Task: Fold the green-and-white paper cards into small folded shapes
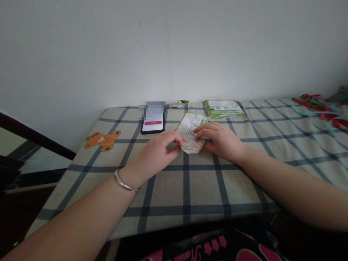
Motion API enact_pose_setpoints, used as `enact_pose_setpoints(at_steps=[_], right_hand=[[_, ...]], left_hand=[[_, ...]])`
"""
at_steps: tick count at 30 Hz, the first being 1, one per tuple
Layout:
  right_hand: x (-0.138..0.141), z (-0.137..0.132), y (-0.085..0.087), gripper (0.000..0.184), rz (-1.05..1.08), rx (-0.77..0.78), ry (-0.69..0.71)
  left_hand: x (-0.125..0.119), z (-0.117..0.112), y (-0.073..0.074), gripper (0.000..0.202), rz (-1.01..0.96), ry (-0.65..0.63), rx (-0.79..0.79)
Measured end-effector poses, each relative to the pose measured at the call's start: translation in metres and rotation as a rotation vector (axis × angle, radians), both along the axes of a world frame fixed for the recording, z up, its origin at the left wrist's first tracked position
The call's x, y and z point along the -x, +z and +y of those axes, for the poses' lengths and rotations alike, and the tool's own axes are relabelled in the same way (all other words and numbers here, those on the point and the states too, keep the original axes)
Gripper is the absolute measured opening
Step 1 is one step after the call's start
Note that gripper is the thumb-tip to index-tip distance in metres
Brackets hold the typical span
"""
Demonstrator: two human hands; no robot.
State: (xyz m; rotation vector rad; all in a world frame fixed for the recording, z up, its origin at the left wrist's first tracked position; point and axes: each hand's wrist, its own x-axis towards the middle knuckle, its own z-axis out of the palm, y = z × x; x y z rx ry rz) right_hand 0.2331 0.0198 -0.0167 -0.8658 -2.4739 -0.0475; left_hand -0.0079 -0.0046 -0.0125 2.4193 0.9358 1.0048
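A printed paper sheet (187,125) with green, white and orange areas lies on the checked cloth in front of me, partly folded, with creases across it. My left hand (163,145), a silver bangle at its wrist, pinches the sheet's lower left edge between thumb and fingers. My right hand (220,139) is at the sheet's right side; its curled fingers press on top and its thumb sits at the edge. Beyond it rests a stack of similar printed sheets (224,107). A small folded paper piece (180,104) lies near the wall.
A phone (153,121) with a lit, partly blurred screen lies left of the sheet. An orange bear cutout (102,140) is near the table's left edge. Red, green and pale blue strips (323,108) lie in a tangle at the far right. A white wall (163,50) backs the table.
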Motion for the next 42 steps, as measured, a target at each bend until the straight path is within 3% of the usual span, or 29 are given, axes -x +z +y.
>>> enact_pose_setpoints(at_steps=[12, 18, 26, 31, 36, 42], right_hand=[[0.000, -0.003, 0.006, 0.013, 0.050, 0.024, 0.016], [0.001, -0.005, 0.007, 0.014, 0.053, -0.009, -0.014], [0.002, -0.008, 0.006, 0.008, 0.118, -0.054, -0.079], [0.004, -0.006, 0.001, 0.006, 0.263, 0.100, -0.133], [0.006, -0.004, -0.003, 0.012, 0.352, 0.324, -0.159], [0.006, 0.000, -0.007, 0.014, 0.351, 0.421, -0.198]], left_hand=[[0.003, 0.000, 0.001, 0.015, 0.203, 0.075, -0.069], [0.002, -0.005, 0.005, 0.004, 0.189, 0.090, -0.137], [0.003, -0.005, 0.006, 0.004, 0.161, 0.238, -0.142], [0.003, -0.004, 0.002, 0.014, 0.091, 0.313, -0.064], [0.004, 0.001, -0.004, 0.025, 0.066, 0.300, 0.001], [0.004, 0.002, -0.006, 0.036, 0.116, 0.296, 0.061]])
